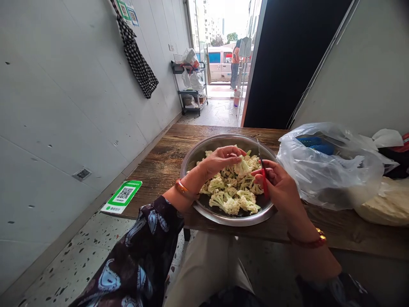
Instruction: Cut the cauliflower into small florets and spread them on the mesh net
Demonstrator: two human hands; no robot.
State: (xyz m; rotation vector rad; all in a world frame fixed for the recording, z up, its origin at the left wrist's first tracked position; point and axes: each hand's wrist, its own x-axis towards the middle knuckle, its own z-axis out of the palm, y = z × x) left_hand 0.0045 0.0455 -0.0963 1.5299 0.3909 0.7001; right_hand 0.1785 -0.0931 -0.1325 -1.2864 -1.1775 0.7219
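Note:
A wide steel bowl (236, 221) sits on the wooden table in front of me, filled with cut cauliflower florets (223, 200). Above its middle, my left hand (220, 160) pinches a single cauliflower floret (243, 166) between thumb and fingers. My right hand (279, 183), over the bowl's right side, is closed around a pair of red-handled scissors (264, 183). The blades point up and away from me, just right of the held floret and apart from it. My right fingers partly hide the handles, so how far the blades are spread is unclear.
Right of the bowl lies a clear plastic bag (332, 170) with something blue inside, and a pale bundle (383, 204) beyond it. A green QR-code card (123, 196) lies at the table's left end. Farther off stand a trolley (191, 89) and a person (235, 64) by the doorway.

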